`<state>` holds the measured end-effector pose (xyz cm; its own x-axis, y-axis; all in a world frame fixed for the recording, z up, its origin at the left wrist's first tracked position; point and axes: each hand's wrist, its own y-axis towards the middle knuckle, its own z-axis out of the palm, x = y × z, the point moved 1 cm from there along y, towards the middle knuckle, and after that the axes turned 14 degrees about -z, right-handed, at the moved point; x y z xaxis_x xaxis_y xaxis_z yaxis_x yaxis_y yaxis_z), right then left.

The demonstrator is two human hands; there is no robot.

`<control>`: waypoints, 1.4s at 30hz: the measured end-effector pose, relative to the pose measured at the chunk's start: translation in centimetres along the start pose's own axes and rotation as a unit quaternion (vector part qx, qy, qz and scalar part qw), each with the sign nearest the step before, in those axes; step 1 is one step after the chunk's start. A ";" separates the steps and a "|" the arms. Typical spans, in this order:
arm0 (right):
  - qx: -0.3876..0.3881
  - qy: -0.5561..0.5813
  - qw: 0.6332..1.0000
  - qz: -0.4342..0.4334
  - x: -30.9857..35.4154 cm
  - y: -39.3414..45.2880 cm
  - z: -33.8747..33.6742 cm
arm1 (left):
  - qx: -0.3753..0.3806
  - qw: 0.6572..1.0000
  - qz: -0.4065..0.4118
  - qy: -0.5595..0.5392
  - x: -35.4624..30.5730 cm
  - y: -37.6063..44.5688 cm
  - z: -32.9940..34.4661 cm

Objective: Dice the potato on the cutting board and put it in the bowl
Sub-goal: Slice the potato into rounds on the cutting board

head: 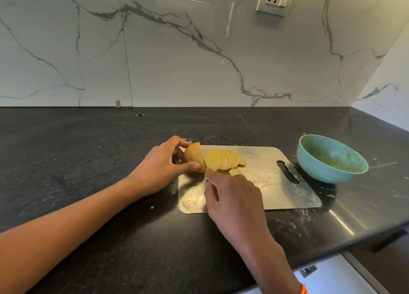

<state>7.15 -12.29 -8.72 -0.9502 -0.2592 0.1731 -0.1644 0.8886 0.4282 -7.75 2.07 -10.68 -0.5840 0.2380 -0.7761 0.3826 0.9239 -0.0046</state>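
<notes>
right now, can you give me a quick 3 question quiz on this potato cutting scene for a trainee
1. True or false: the left hand grips the uncut end of the potato.
2. Where do the cut slices lie?
A. in the bowl
B. fanned out on the cutting board, right of the uncut piece
C. on the countertop
3. Fill in: the bowl stands off the board's ____ end, near its handle slot.

Key:
1. True; thumb and fingers curl round it.
2. B
3. right; no potato pieces show in it.
The right hand is curled at the cut line; the knife itself is hardly visible.
</notes>
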 end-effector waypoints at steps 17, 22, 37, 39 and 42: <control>0.011 -0.048 0.999 -0.014 -0.8 -3.6 -0.2 | -0.018 1.000 -0.018 0.004 -0.5 -0.2 0.1; -0.019 -0.045 0.999 -0.018 -1.0 -3.8 -0.1 | -0.016 1.000 -0.020 0.004 -0.6 -0.2 0.1; -0.054 0.021 0.998 0.024 -0.9 -3.6 -0.9 | -0.028 0.999 -0.017 -0.004 -0.4 -0.2 0.1; -0.056 0.037 0.998 0.020 -0.9 -2.5 -0.5 | -0.034 0.999 -0.010 -0.011 -0.5 -0.4 0.0; -0.031 0.066 0.997 0.020 -0.7 -1.0 0.1 | -0.042 0.999 0.007 -0.011 -0.4 -0.4 0.0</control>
<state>7.98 -12.91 -9.36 -0.9116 -0.2747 0.3057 -0.1055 0.8752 0.4721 -7.70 1.58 -10.40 -0.5625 0.2462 -0.7893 0.3286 0.9426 0.0599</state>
